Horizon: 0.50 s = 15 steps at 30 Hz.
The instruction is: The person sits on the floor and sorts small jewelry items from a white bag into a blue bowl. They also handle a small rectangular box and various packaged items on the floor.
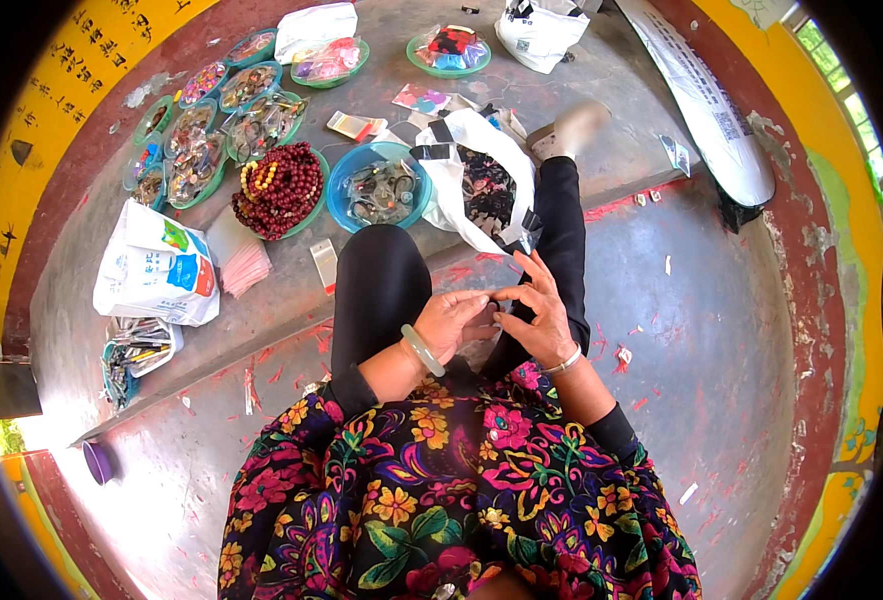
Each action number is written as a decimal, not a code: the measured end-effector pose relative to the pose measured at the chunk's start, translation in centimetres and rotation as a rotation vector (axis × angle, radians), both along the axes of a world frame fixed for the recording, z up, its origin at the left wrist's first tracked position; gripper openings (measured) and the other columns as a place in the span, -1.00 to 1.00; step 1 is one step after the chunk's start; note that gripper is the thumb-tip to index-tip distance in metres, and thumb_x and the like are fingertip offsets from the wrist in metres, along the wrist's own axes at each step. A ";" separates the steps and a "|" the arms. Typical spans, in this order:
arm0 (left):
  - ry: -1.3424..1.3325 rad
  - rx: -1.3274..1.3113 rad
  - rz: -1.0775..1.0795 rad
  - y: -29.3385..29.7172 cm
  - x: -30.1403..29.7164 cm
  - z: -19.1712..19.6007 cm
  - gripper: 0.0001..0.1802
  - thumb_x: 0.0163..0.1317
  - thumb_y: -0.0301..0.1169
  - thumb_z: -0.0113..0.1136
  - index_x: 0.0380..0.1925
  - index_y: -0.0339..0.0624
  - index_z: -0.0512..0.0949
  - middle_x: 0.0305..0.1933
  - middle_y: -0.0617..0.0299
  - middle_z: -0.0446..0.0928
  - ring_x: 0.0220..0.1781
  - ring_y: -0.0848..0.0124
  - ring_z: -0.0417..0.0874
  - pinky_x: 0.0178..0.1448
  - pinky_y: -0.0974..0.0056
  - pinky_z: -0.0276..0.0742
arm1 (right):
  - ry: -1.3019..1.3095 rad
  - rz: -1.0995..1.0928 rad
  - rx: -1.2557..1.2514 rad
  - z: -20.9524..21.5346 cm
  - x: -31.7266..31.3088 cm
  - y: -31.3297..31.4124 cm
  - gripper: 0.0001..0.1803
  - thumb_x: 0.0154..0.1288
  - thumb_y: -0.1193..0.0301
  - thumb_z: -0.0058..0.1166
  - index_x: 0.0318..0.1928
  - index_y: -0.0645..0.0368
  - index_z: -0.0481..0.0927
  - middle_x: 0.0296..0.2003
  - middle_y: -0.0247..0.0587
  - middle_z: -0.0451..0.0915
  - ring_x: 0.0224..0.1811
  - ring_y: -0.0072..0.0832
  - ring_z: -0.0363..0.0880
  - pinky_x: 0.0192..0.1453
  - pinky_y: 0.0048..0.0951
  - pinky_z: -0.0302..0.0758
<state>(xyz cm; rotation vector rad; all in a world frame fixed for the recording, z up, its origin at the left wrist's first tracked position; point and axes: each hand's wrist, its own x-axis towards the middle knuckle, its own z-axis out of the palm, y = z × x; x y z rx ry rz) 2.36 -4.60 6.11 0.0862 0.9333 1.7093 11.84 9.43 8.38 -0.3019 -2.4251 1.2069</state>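
My left hand point(452, 325), with a pale green bangle point(423, 350) at the wrist, is held above my lap with its fingers closed. Facing it, my right hand point(542, 315) has thumb and forefinger pinched towards the left fingertips, its other fingers raised. Whatever sits between the fingertips is too small to make out. Just beyond the hands, between my legs, lies an opened white plastic bag point(507, 220) with dark and reddish bits inside. Left of it stands a blue basin point(338, 192) of small clear packets. A green bowl heaped with dark red bead strings point(287, 200) stands farther left.
Several bowls of small trinkets point(192, 150) crowd the far left of the raised ledge. A white printed bag point(157, 265) and a container of pens or similar sticks point(142, 350) stand nearer. A long white board point(712, 100) leans at the right. Red scraps point(624, 355) litter the floor.
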 end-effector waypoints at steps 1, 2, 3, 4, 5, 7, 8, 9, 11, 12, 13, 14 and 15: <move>0.000 0.001 0.001 0.0 0.0 -0.1 -0.67 0.21 -0.32 0.02 -0.14 -0.36 0.45 -0.25 0.16 0.49 -0.19 0.39 0.55 -0.09 0.27 0.54 | 0.004 0.001 -0.003 0.0 0.0 0.0 -0.74 -0.24 0.52 0.22 -0.39 0.04 0.60 0.14 -0.02 0.28 0.30 -0.08 0.03 0.25 -0.20 0.10; 0.003 0.008 0.000 0.0 0.0 -0.1 -0.67 0.22 -0.31 0.02 -0.14 -0.36 0.45 -0.25 0.16 0.49 -0.20 0.40 0.55 -0.09 0.27 0.54 | 0.002 0.005 -0.006 0.0 0.0 0.0 -0.74 -0.24 0.52 0.22 -0.39 0.04 0.60 0.14 -0.03 0.28 0.30 -0.08 0.03 0.25 -0.20 0.10; 0.006 0.014 -0.002 0.1 0.0 -0.1 -0.67 0.22 -0.31 0.02 -0.14 -0.36 0.45 -0.26 0.16 0.49 -0.20 0.40 0.55 -0.09 0.28 0.54 | -0.001 0.008 -0.008 0.1 0.1 0.0 -0.74 -0.23 0.51 0.22 -0.39 0.04 0.60 0.14 -0.03 0.29 0.30 -0.08 0.03 0.25 -0.20 0.10; 0.009 0.020 -0.004 0.1 0.0 -0.1 -0.67 0.22 -0.31 0.01 -0.14 -0.36 0.45 -0.26 0.17 0.49 -0.20 0.40 0.55 -0.09 0.28 0.54 | -0.004 0.011 -0.011 0.1 0.1 0.1 -0.75 -0.23 0.51 0.22 -0.39 0.04 0.60 0.14 -0.04 0.29 0.30 -0.07 0.03 0.25 -0.20 0.10; 0.009 0.020 -0.004 0.1 0.0 0.0 -0.67 0.22 -0.31 0.01 -0.14 -0.36 0.45 -0.27 0.17 0.49 -0.21 0.41 0.55 -0.09 0.28 0.54 | -0.004 0.013 -0.002 0.0 0.1 0.1 -0.76 -0.23 0.51 0.22 -0.40 0.03 0.61 0.13 -0.04 0.29 0.29 -0.07 0.03 0.25 -0.20 0.11; 0.010 0.017 0.000 0.1 0.0 0.3 -0.67 0.22 -0.31 0.00 -0.14 -0.36 0.46 -0.28 0.18 0.48 -0.21 0.41 0.55 -0.10 0.28 0.54 | -0.005 0.020 0.014 -0.2 0.1 0.3 -0.77 -0.23 0.50 0.21 -0.41 0.03 0.61 0.13 -0.05 0.30 0.29 -0.07 0.04 0.25 -0.19 0.11; 0.016 0.013 -0.002 0.1 0.0 0.2 -0.67 0.22 -0.31 0.00 -0.14 -0.36 0.45 -0.27 0.17 0.48 -0.21 0.41 0.55 -0.10 0.28 0.55 | -0.013 0.024 0.018 -0.2 0.1 0.4 -0.78 -0.23 0.50 0.21 -0.42 0.03 0.61 0.13 -0.05 0.30 0.29 -0.07 0.05 0.25 -0.19 0.12; 0.023 0.009 -0.005 0.1 0.1 0.1 -0.67 0.23 -0.31 0.00 -0.13 -0.36 0.45 -0.26 0.16 0.48 -0.21 0.40 0.55 -0.10 0.28 0.55 | -0.020 0.028 0.023 -0.4 0.2 0.4 -0.79 -0.23 0.49 0.21 -0.43 0.04 0.61 0.12 -0.05 0.31 0.29 -0.07 0.05 0.25 -0.19 0.12; 0.035 0.005 -0.012 0.1 0.1 0.1 -0.66 0.23 -0.31 -0.01 -0.11 -0.37 0.44 -0.24 0.15 0.49 -0.20 0.39 0.55 -0.10 0.28 0.55 | -0.037 0.049 0.017 -0.5 0.2 0.7 -0.82 -0.22 0.48 0.21 -0.46 0.04 0.61 0.11 -0.06 0.32 0.28 -0.07 0.07 0.24 -0.19 0.13; 0.039 0.005 -0.017 0.1 0.1 0.2 -0.65 0.23 -0.31 -0.01 -0.11 -0.37 0.43 -0.22 0.14 0.49 -0.19 0.38 0.55 -0.10 0.28 0.55 | -0.048 0.066 0.006 -0.5 0.2 0.8 -0.83 -0.22 0.48 0.21 -0.47 0.05 0.61 0.10 -0.06 0.34 0.27 -0.06 0.09 0.24 -0.19 0.14; 0.043 0.005 -0.021 0.2 0.1 0.3 -0.65 0.23 -0.31 -0.01 -0.10 -0.37 0.42 -0.21 0.13 0.49 -0.18 0.37 0.55 -0.10 0.28 0.55 | -0.059 0.083 -0.006 -0.6 0.2 1.0 -0.84 -0.22 0.47 0.21 -0.48 0.05 0.61 0.09 -0.06 0.35 0.26 -0.06 0.10 0.24 -0.20 0.15; 0.047 0.005 -0.023 0.2 0.2 0.2 -0.64 0.24 -0.31 -0.02 -0.09 -0.37 0.42 -0.20 0.12 0.49 -0.17 0.37 0.55 -0.10 0.28 0.55 | -0.059 0.091 0.005 -0.8 0.2 1.1 -0.84 -0.22 0.47 0.21 -0.49 0.05 0.62 0.07 -0.06 0.37 0.25 -0.06 0.12 0.23 -0.20 0.16; 0.052 0.006 -0.025 0.2 0.2 0.0 -0.64 0.24 -0.31 -0.02 -0.08 -0.38 0.41 -0.19 0.11 0.48 -0.16 0.36 0.54 -0.10 0.27 0.55 | -0.058 0.101 0.015 -1.0 0.2 1.2 -0.85 -0.22 0.47 0.21 -0.49 0.06 0.62 0.06 -0.06 0.38 0.24 -0.06 0.14 0.22 -0.21 0.17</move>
